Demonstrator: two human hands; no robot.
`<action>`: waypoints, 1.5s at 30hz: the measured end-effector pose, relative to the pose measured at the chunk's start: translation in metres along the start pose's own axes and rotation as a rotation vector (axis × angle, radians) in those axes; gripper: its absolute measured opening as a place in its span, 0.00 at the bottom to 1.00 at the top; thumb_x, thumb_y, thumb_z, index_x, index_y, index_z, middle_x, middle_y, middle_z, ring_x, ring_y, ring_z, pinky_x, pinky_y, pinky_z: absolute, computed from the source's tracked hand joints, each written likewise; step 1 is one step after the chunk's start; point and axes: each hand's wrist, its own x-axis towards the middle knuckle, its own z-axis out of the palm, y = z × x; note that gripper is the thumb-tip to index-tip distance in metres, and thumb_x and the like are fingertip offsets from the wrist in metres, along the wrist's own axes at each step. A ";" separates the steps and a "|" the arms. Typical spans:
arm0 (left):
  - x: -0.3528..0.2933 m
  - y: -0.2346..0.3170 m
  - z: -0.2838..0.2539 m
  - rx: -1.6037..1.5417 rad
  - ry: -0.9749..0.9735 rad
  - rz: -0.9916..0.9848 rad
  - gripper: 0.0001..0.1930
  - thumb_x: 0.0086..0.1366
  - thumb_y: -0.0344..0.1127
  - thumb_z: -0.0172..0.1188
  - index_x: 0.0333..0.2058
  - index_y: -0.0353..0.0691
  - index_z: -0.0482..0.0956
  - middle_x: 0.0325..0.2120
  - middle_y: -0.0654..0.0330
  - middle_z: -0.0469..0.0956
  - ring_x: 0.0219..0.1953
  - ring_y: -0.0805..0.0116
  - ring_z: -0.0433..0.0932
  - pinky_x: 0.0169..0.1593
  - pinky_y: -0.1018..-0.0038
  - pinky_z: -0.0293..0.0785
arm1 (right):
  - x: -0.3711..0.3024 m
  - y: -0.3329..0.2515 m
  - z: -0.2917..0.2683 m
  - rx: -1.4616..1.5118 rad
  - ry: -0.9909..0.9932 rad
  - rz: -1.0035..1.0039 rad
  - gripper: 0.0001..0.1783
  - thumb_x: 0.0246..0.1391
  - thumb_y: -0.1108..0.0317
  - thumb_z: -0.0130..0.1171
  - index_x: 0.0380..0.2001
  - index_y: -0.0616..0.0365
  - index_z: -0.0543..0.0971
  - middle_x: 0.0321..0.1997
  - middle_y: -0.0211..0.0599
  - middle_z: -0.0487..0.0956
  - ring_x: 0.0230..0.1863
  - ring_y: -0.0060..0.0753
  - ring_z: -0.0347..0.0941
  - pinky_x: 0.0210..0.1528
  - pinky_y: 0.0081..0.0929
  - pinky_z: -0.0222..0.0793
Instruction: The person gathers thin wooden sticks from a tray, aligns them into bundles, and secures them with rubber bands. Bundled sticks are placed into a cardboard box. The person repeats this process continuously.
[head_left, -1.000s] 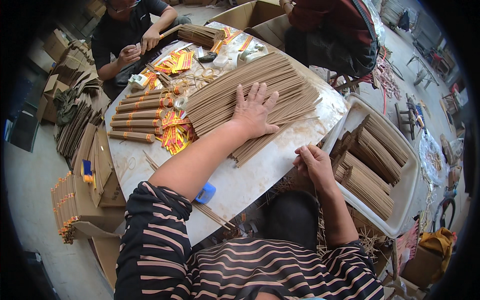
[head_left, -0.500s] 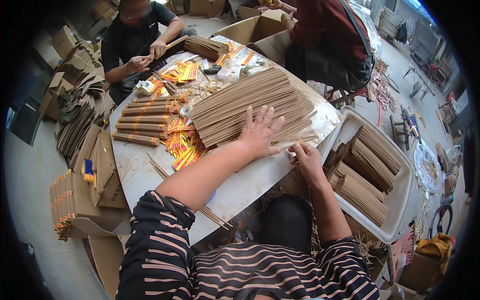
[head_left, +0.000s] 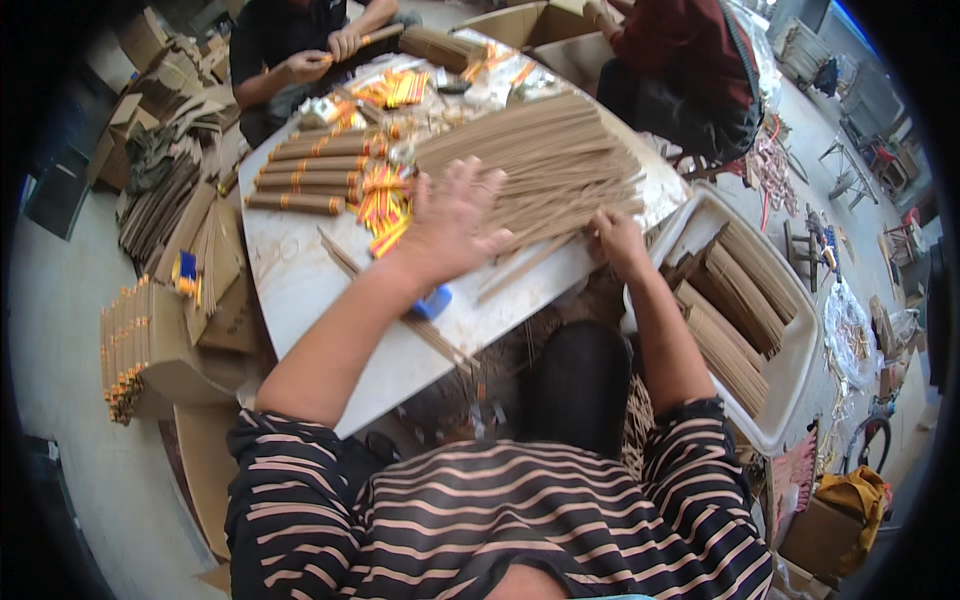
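Note:
A broad spread of brown incense sticks [head_left: 540, 150] covers the far right part of the white table [head_left: 300, 250]. My left hand [head_left: 455, 220], a little blurred, is open with fingers spread at the left edge of the spread; whether it touches the sticks is unclear. At the right end my right hand [head_left: 618, 240] is closed, thumb and fingertips pinched on stick ends. A few loose sticks [head_left: 525, 268] slant from there along the near table edge. Left of my left hand are red-and-yellow paper labels [head_left: 385, 205] and several banded incense bundles [head_left: 300, 203].
At right stands a white tub [head_left: 795, 395] of stick bundles. A blue object [head_left: 432, 302] and loose sticks [head_left: 440, 340] lie near the table's front. Cardboard boxes [head_left: 215, 310] stand at left. Two people sit across; one person's hands [head_left: 325, 55] hold a bundle.
My left hand has slid left across the sticks, fingers still spread. A few sticks now lie apart along the near edge by my right hand. The view has shifted slightly.

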 end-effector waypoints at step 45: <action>-0.268 -0.154 0.000 -1.066 0.590 -0.610 0.24 0.61 0.33 0.55 0.54 0.30 0.63 0.51 0.49 0.68 0.55 0.60 0.67 0.59 0.67 0.60 | -0.003 -0.042 0.060 -0.484 0.005 0.300 0.15 0.56 0.60 0.47 0.25 0.61 0.74 0.22 0.34 0.73 0.22 0.26 0.69 0.24 0.24 0.68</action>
